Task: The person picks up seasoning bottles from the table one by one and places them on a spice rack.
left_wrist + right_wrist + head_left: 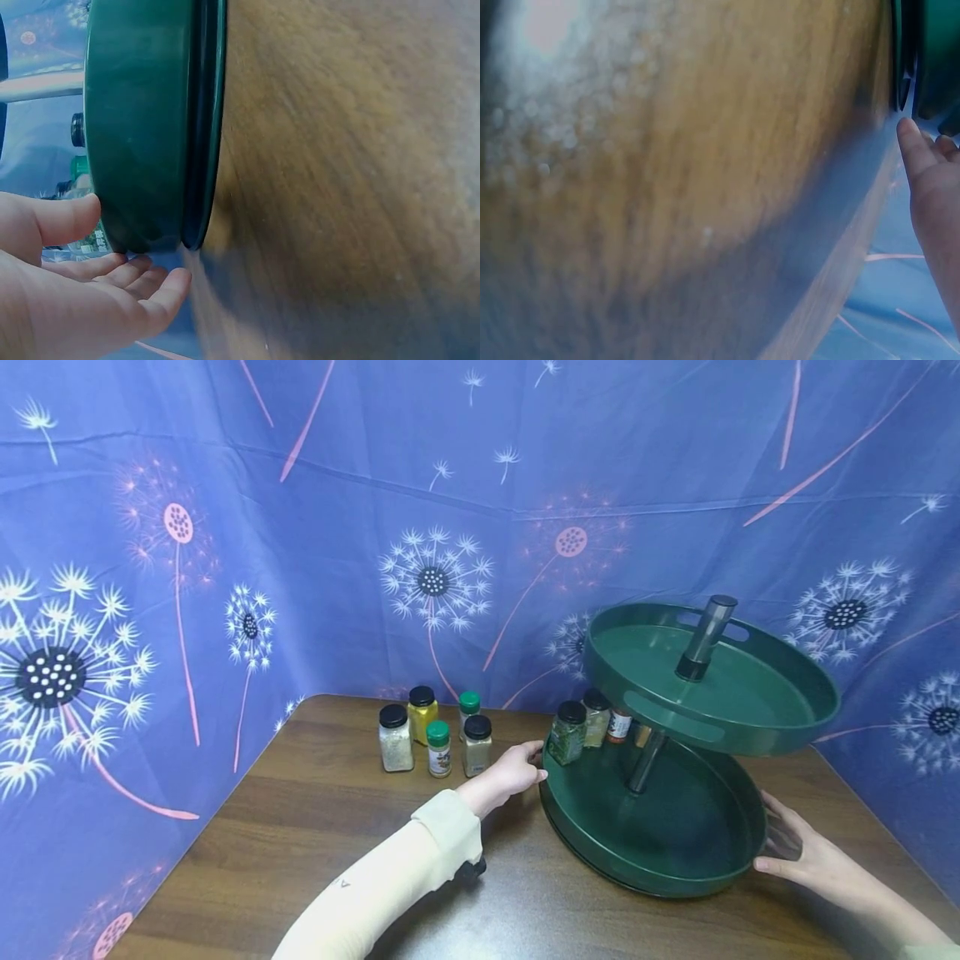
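A dark green two-tier turntable rack stands on the table, with a round upper tray [637,652], a lower tray [645,872] and a metal post [705,635]. At the lower tray's left side, my left hand [513,774] touches the wall, thumb near the rim and fingers fairly straight in the left wrist view. On the right side my right hand [802,847] has its fingers spread along the wall; their tips are partly hidden behind it. Inside the lower tray, at the back left, stand a jar of green herbs [567,735], a pale spice jar [596,718] and other bottles partly hidden by the upper tray.
Left of the rack stand several spice jars: a white-filled jar [395,743], a yellow-filled jar [422,714], a green-capped bottle [439,756], another green-capped bottle [468,703] and a black-capped jar [477,750]. A blue dandelion-print cloth [337,568] hangs behind the wooden table [300,827].
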{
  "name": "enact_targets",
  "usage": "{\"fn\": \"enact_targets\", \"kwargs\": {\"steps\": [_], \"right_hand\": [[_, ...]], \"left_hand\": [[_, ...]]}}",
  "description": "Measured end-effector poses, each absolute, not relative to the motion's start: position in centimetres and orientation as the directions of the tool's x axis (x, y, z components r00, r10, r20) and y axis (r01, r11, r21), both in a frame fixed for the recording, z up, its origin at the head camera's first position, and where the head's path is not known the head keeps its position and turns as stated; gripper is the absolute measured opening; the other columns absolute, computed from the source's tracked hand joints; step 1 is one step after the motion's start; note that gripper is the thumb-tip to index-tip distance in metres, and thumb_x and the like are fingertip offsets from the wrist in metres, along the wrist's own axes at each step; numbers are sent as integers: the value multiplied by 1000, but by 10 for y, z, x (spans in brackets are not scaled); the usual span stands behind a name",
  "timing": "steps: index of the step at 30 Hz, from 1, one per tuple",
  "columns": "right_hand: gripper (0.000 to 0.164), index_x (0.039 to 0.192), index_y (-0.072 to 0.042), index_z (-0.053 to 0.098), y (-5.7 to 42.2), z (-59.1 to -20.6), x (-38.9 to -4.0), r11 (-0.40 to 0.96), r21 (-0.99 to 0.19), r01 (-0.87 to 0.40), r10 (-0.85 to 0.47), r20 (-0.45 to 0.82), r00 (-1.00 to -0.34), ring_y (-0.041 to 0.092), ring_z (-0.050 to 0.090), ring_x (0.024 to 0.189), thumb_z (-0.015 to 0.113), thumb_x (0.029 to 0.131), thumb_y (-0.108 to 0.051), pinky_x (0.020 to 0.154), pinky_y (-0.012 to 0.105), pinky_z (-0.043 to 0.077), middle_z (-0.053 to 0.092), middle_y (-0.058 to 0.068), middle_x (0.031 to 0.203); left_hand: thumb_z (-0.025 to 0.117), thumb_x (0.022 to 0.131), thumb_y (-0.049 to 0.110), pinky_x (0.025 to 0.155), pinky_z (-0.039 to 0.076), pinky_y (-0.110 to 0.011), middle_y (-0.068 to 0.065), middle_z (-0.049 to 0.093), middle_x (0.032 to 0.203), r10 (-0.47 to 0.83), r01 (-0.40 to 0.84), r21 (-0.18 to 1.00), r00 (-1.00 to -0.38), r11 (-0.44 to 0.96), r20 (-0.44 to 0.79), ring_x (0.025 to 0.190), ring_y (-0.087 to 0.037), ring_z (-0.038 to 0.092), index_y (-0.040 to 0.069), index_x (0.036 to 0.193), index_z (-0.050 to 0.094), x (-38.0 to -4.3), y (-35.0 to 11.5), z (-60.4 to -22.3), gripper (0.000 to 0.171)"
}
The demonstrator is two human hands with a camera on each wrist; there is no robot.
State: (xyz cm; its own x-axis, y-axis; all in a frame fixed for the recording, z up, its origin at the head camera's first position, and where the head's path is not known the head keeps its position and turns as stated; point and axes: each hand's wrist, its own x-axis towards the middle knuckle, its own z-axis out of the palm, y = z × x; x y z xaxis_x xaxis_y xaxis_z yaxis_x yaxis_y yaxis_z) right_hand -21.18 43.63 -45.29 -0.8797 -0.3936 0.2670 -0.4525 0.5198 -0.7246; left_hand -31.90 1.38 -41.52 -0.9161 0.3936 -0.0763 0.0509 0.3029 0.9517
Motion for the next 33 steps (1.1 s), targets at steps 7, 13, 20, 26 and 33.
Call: {"fn": "enact_targets", "kwargs": {"steps": [7,13,20,26,33], "right_hand": [[87,148,5,2,435,-449,-212,509,-732,-453,-400,265,-877,-24,30,116,59,83,13,86,1,36,24,-33,135],[88,149,3,2,434,-447,-212,558,-714,-423,-372,240,-897,-24,30,113,61,84,10,84,1,36,23,-35,132],[88,150,0,2,437,-449,-214,552,-709,-439,-380,254,-889,-24,29,112,59,84,12,83,2,36,22,-35,132],[88,150,1,3,436,-450,-214,554,-705,-443,-374,265,-889,-24,30,112,60,83,12,83,2,36,22,-35,133],[88,150,1,3,433,-448,-212,614,-685,-393,-338,221,-915,-26,27,109,63,85,5,83,2,36,19,-34,132]], "left_hand": [[51,89,-7,108,34,-43,-22,42,142,378,21,954,-921,299,-98,133,-32,37,-6,141,34,-324,17,-414,55],[49,88,-8,109,32,-41,-21,39,145,353,-10,954,-928,300,-120,135,-31,34,-6,142,33,-328,21,-414,56],[45,82,-10,108,33,-38,-19,41,144,327,-39,966,-937,254,-124,134,-27,36,-5,140,37,-333,25,-414,59],[43,80,-10,109,31,-36,-18,39,145,313,-39,969,-943,242,-116,135,-27,34,-5,141,37,-334,27,-414,61],[43,80,-9,110,29,-40,-18,39,146,312,-31,968,-943,247,-110,136,-28,33,-4,141,37,-333,26,-414,61]]}}
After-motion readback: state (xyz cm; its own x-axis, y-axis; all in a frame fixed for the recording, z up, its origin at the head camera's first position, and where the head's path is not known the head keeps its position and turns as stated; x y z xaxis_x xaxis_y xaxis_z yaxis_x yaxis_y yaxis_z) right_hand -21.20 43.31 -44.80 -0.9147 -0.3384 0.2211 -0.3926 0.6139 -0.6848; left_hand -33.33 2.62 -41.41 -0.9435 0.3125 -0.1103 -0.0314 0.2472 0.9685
